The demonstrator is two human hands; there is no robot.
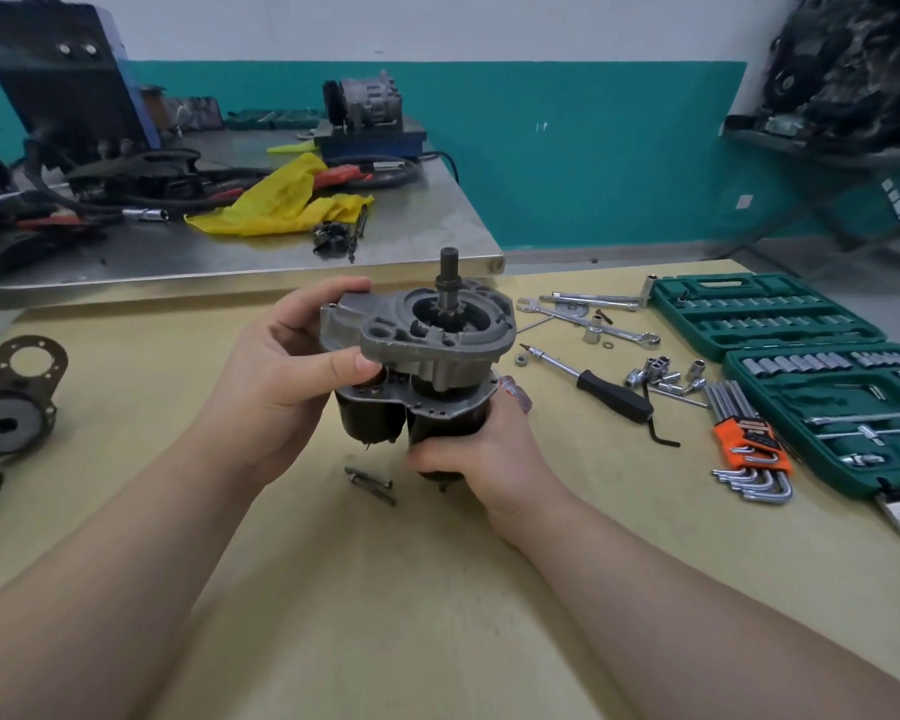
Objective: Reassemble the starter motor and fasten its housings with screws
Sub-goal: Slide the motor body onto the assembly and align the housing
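Two hands on the work, held upright above the bench (437,589). Right hand (481,454) wrapped round the black motor body (437,426), fingers curled close about its lower end. Left hand (281,366) gripping the grey housing (427,335), thumb along its near edge and fingers over the far corner. Housing seated over the body with the shaft (447,275) standing up through its centre; a dark gap showing at the left side of the joint, so judged not yet drawn fully home. No screws visible in the housing holes; fastening judged still outstanding.

Two long bolts (372,485) lying loose on the bench just below the motor, judged likely to be the fasteners awaiting fitment. Screwdriver handle (515,394) partly hidden behind the right hand.

Further out on the right: black-handled driver (593,384), loose sockets (663,374), hex keys in an orange holder (749,449), spanners (588,317), and an open green socket case (827,387). On the left edge, a separate dark end part (11,402) lying unmounted; whether it belongs to this unit cannot be told.

Beyond, a steel table (437,226) carrying a yellow rag (287,200), cables and another motor on a blue stand (370,132).

Overall: main parts mated, alignment in hand, screwing not begun.
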